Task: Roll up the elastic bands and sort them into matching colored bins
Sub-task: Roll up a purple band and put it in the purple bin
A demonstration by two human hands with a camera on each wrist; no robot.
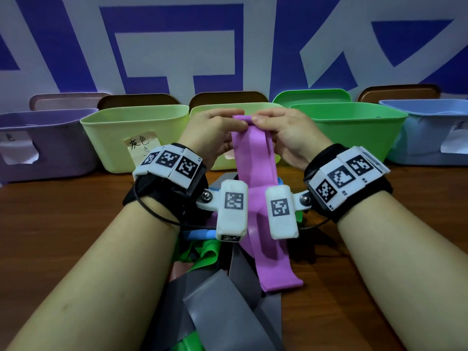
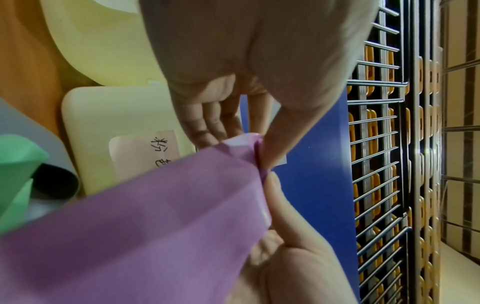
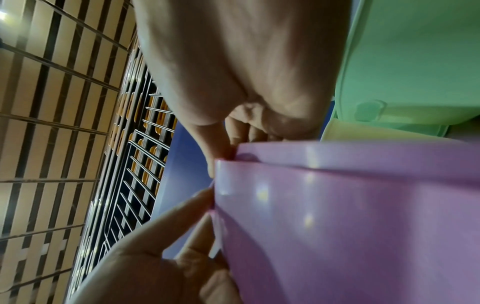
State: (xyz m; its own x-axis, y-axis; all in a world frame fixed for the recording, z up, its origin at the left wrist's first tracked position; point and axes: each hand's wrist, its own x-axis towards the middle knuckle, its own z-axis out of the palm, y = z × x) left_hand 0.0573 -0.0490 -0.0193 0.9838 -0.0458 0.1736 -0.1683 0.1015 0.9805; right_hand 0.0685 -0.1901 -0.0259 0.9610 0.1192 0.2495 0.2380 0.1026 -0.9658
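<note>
Up front, hands (image 1: 247,127) pinch pink band (image 1: 255,158) – bin label (image 1: 141,145) "灰色".

Both bare forearms reach forward side by side, each wrist wrapped in a black strap carrying white blocks printed with black square markers. The left hand (image 1: 212,133) and the right hand (image 1: 286,133) are raised close together, backs toward the head camera, almost touching at the fingertips. Each hand's thumb and curled fingers pinch the top edge of the pink elastic band (image 1: 255,198), which hangs down between the wrists.
</note>
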